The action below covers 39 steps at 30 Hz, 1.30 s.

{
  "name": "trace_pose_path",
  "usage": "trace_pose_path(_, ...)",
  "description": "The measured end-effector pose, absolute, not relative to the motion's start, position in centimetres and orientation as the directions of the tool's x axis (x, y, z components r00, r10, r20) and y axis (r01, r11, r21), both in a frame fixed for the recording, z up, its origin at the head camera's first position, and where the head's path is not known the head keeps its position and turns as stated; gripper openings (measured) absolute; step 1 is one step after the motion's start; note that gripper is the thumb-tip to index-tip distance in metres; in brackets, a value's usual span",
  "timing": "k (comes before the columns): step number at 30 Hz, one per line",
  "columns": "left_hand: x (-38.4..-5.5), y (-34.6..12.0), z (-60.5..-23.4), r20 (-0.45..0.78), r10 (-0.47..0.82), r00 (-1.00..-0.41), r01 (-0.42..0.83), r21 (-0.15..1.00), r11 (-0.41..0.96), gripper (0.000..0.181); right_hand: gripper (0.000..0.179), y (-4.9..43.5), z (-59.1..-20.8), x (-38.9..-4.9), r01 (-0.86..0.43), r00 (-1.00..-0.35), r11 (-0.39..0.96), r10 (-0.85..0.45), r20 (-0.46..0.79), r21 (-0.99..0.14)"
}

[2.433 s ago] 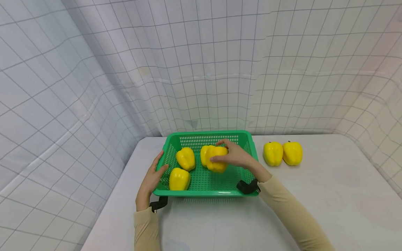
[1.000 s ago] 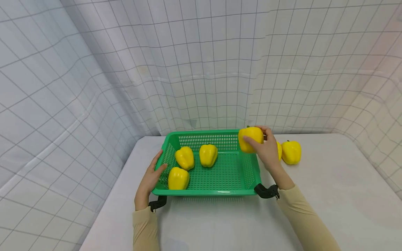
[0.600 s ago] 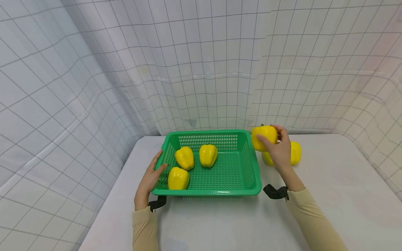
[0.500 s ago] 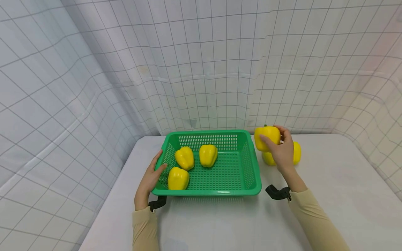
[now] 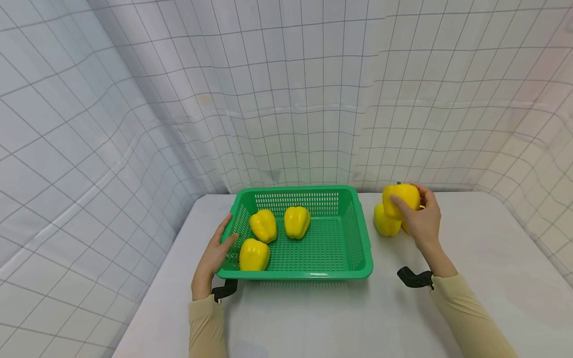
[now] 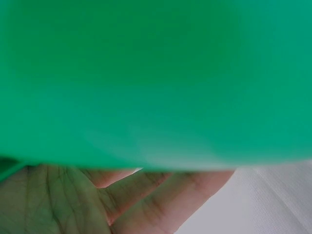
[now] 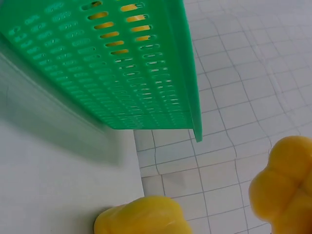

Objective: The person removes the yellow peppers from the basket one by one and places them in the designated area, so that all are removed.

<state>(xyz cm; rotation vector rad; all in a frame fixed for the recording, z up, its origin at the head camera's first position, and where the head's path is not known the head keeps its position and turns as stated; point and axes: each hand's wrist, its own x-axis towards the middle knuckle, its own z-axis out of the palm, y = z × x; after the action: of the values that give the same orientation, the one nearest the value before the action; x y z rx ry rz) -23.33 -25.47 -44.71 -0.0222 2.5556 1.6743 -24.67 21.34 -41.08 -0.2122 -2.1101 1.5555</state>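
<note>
My right hand grips a yellow bell pepper with thumb and fingers, raised right of the green basket. In the right wrist view the held pepper shows at the right edge. Behind and below it are two more yellow bell peppers; the nearer-left one shows best, while the other is mostly covered by the hand. My left hand holds the left rim of the green plastic basket, thumb over the edge, fingers outside. The left wrist view shows those fingers under the rim.
Inside the basket sit three yellow bell peppers: one at front left, one behind it, one near the middle. A white table lies beneath. White grid-patterned curtains stand at the back and sides.
My right hand has carried the bell pepper out from over the basket, past its right wall, to the right above the two table peppers. The left hand has stayed on the rim.
</note>
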Motion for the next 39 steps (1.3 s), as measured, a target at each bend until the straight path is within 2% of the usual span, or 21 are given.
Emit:
trace_pose_path(22, -23.1, -25.5, -44.6, -0.076, 0.028, -0.997, -0.058, 0.911, 0.408, 0.060, 0.063, 26.6, -42.4, -24.8, -0.071, -0.771, 0.449, 0.542, 0.334, -0.891)
trace_pose_path(39, -23.1, -25.5, -44.7, -0.070, 0.039, -0.997, -0.048, 0.914, 0.403, 0.060, 0.069, 31.2, -44.0, -26.3, 0.081, -0.769, 0.379, 0.612, 0.184, -0.922)
